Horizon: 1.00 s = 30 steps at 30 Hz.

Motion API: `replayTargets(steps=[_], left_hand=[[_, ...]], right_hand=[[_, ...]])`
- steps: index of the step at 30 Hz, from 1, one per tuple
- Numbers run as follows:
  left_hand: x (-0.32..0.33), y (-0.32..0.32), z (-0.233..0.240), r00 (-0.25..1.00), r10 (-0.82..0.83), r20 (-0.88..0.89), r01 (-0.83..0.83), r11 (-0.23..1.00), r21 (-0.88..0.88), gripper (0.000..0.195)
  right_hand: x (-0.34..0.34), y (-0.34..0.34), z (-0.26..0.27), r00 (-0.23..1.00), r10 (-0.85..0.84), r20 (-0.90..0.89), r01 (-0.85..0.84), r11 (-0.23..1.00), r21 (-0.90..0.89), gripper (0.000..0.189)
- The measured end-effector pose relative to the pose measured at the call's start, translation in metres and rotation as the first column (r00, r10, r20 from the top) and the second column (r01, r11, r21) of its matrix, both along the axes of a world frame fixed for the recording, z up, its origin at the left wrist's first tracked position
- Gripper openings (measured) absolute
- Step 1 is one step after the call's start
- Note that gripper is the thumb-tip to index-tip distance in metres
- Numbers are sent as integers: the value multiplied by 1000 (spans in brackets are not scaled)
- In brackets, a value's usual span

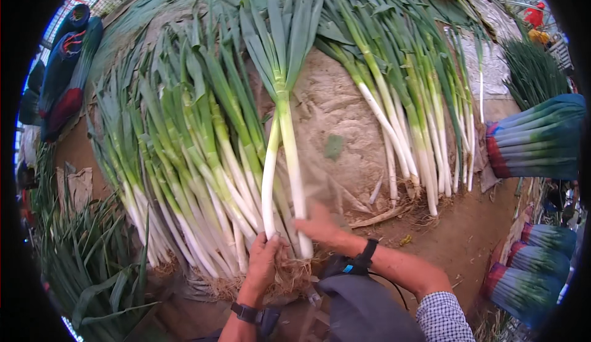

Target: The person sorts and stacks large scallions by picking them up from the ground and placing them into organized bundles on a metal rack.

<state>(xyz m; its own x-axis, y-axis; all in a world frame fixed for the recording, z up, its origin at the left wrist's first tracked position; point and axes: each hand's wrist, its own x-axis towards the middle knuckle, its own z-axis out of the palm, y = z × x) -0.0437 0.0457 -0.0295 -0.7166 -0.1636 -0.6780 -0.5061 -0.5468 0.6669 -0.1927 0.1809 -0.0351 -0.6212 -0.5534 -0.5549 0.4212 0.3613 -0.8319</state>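
My left hand [267, 256] is closed around the white lower end of a long green onion [270, 180], just above its roots. Beside it, my right hand [318, 226] is blurred and lies at the white stem of a second green onion [292, 166]; whether it grips that stem is unclear. The two stems cross below their fanned green leaves. To the left spreads a wide row of green onions [198, 153] with their roots towards me. Another group of green onions [415, 125] lies to the right, partly in a loose pile.
Bound bundles of green onions [535, 139] lie at the right, with several more [535, 277] below them. Wrapped bundles [64, 74] stand at the upper left. Loose leafy onions [92, 259] fill the lower left. Dry peelings [383, 215] lie on the ground cloth.
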Motion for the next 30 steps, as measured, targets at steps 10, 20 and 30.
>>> replayTargets(steps=[10, 20, 30], left_hand=[[18, -5, 2, 970, 235, 61, -240, 967, 87, 35], [20, 9, 2, 961, 59, 270, -152, 929, 337, 45], [45, 33, 3, 991, -23, 131, 7, 992, 126, 35]], right_hand=[[-12, 24, 71, 949, -314, 26, 303, 888, -346, 24], [-1, 21, -11, 947, -4, 322, 78, 973, -216, 36], [26, 17, -21, 948, 135, 289, -49, 957, -284, 42]])
